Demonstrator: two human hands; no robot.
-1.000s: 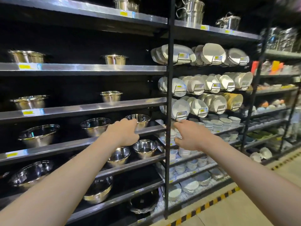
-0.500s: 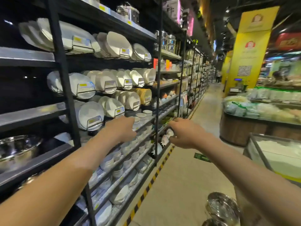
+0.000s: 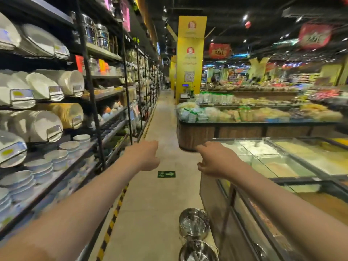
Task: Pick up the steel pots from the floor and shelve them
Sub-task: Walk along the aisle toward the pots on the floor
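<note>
Both grips are empty: my left hand [image 3: 144,156] hangs out over the aisle with its fingers loosely curled under and nothing in them, and my right hand [image 3: 211,161] is held level with it in front of the glass-topped freezer case [image 3: 282,166], its fingers loosely bent with the forefinger reaching ahead, holding and touching nothing. The steel pots wait on the floor [image 3: 150,213] low in the view, hard against the foot of that case — the nearer steel pot [image 3: 197,251] is cut by the bottom edge, and the farther steel pot [image 3: 194,222] sits just beyond it, the two touching or nearly so. Both hands are well above them, so I judge a long reach down is due. The risks as I see them: the pots stand so close together that lifting one by the rim could knock the other and send it rolling into the aisle; the polished steel may slip in a one-handed pinch; and the crockery shelves [image 3: 56,157] on my left are crowded with stacked bowls [image 3: 62,154] and racked plates [image 3: 45,127] — a pot swung wide on the turn could clip them.
</note>
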